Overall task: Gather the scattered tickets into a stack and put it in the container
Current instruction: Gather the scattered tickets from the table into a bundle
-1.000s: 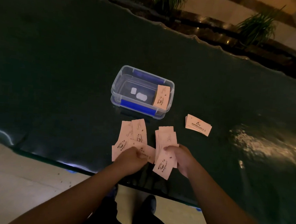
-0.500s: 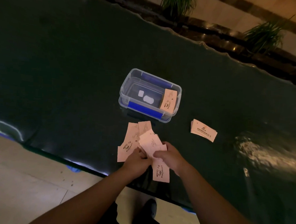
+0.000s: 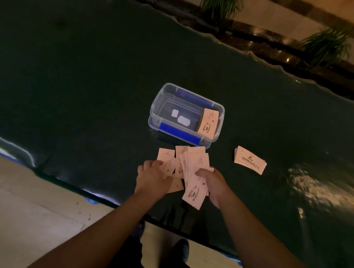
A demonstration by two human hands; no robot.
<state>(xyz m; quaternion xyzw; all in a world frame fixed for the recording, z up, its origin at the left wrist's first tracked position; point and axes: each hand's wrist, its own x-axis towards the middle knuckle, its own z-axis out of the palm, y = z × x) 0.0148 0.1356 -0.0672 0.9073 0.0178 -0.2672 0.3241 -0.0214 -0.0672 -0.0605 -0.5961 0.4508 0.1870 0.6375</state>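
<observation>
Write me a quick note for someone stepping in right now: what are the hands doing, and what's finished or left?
Right hand: grips a fanned bundle of tickets.
Left hand: pressing on loose tickets lying on the table.
Done: one stack in container, at the right end of the clear container.
Left: square up the bundle, box it; a separate stack waits to the right.

The container (image 3: 186,116) stands on the worktop (image 3: 82,83) near its middle, with a stack of tickets (image 3: 208,123) leaning inside against its right wall. Just in front of the container lie the loose tickets (image 3: 166,160), overlapping one another. The left hand (image 3: 152,178) rests on their left part; the right hand (image 3: 212,184), beside it, holds a fanned bundle (image 3: 196,176). A second stack (image 3: 250,159) lies on the worktop to the right, apart from both. Two plants (image 3: 220,3) stand behind the worktop's far edge.
</observation>
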